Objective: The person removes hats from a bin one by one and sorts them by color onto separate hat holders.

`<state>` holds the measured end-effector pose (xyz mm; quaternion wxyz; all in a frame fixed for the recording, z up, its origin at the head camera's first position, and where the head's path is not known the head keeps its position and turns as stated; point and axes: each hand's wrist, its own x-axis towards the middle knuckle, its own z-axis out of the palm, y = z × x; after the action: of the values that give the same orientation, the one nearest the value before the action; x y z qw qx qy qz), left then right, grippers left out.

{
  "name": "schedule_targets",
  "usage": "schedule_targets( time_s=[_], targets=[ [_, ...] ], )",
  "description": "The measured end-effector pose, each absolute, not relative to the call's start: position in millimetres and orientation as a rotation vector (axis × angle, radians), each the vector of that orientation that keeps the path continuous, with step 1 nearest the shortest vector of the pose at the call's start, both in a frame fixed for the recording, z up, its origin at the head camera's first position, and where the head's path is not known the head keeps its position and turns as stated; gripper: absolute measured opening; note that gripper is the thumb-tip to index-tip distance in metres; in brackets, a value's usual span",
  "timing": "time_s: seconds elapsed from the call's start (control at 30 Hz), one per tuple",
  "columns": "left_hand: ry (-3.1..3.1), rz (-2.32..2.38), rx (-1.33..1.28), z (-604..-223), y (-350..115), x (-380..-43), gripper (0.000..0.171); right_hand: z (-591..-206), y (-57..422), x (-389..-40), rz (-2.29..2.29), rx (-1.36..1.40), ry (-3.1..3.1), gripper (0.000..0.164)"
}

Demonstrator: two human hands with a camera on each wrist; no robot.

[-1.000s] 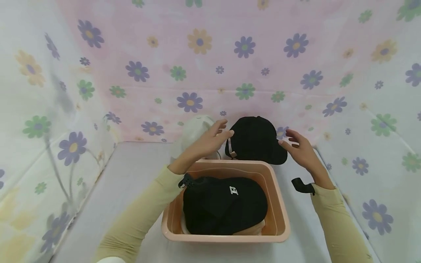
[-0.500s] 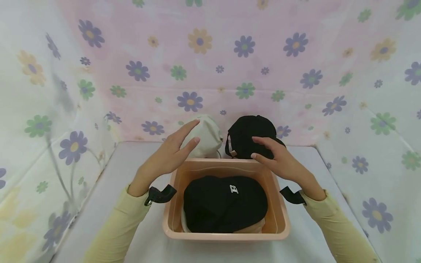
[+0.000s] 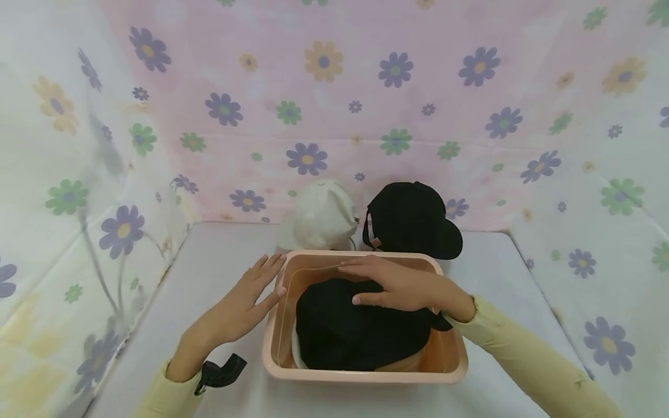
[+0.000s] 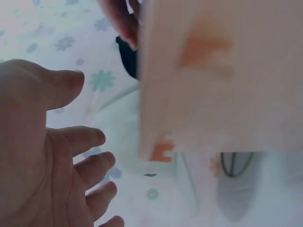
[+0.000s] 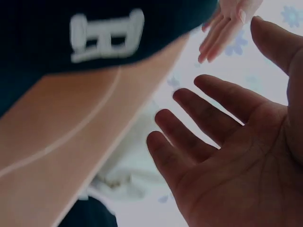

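A peach plastic basin [image 3: 366, 377] holds a black cap [image 3: 350, 337], with a whitish edge and something tan showing beneath it. The cap's white letter [image 5: 106, 35] shows in the right wrist view, but my right hand covers it in the head view. That right hand [image 3: 397, 284] is over the basin, fingers extended and pointing left, holding nothing. My left hand [image 3: 235, 305] is at the basin's left side, fingers spread and fingertips near the rim. In the left wrist view, the left hand [image 4: 61, 146] has an empty palm beside the basin wall [image 4: 227, 109].
Behind the basin, a white cap [image 3: 321, 217] and a second black cap [image 3: 410, 220] sit side by side on the white tabletop [image 3: 209, 261]. Flower-printed cloth [image 3: 334, 116] walls the space at the back and both sides.
Both hands have drawn back from the two rear caps. The left came down to the basin's left side, while the right moved left and down over the basin. The caps stayed in place.
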<state>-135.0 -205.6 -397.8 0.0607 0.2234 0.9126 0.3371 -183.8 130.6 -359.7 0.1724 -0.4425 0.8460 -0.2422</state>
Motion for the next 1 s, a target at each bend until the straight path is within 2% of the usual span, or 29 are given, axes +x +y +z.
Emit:
schedule_targets(
  time_s=[0.23,0.5,0.77,1.0],
  targets=[
    [2.865,0.902,0.723,-423,-194,-118,0.065,-375,101,-184,-0.585,-1.292,2.291,0.068],
    [3.022,0.664,0.707,-422,-182,-112,0.064,-393,76,-181,-0.442,-1.29,2.24,0.068],
    [3.045,0.653,0.742,-421,-172,-110,0.063,-402,71,-178,-0.429,-1.365,2.257,0.057],
    [3.104,0.623,0.712,-427,-169,-108,0.059,-404,68,-172,-0.371,-1.352,2.306,0.055]
  ],
)
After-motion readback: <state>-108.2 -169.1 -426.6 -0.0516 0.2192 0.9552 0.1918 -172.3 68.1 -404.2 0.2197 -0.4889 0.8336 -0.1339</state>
